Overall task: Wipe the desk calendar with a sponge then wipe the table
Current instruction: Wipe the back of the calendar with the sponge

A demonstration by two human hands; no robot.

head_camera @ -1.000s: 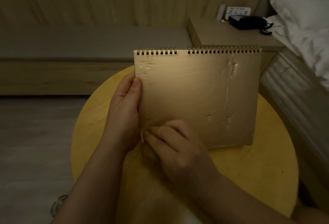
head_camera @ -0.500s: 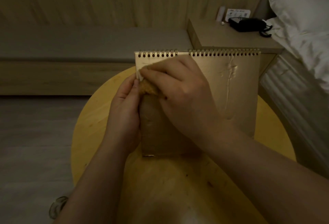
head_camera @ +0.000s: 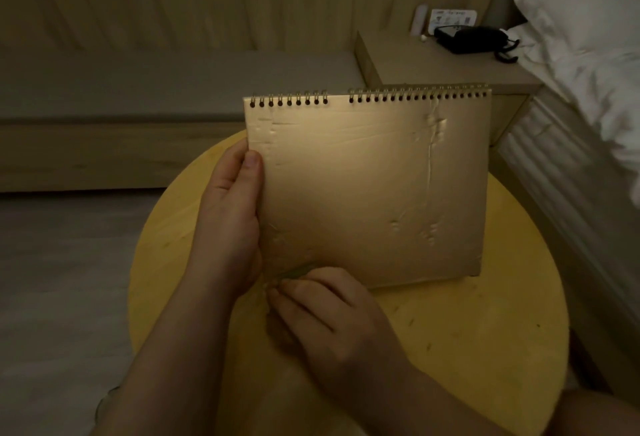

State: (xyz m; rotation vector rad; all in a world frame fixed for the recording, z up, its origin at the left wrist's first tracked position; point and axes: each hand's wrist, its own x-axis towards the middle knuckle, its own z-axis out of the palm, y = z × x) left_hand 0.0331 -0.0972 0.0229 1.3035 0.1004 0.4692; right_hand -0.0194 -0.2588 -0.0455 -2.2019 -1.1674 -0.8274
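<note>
Nearest me, the right hand [head_camera: 332, 318] has its fingers curled round a sponge [head_camera: 294, 271], barely visible under the fingertips, pressing it against the lower left corner of the desk calendar [head_camera: 370, 189]. Beside it the left hand [head_camera: 228, 217] grips the calendar's left edge, thumb on the front, keeping it upright on the round yellow table [head_camera: 485, 331] towards the far edge. I'd worry the dented card face could buckle if the sponge is pushed hard, or the calendar could slide off the far edge should the grip loosen. Beyond sits a nightstand [head_camera: 433, 65] with a black phone [head_camera: 474, 39], and a white pillow [head_camera: 581, 9] to the right
</note>
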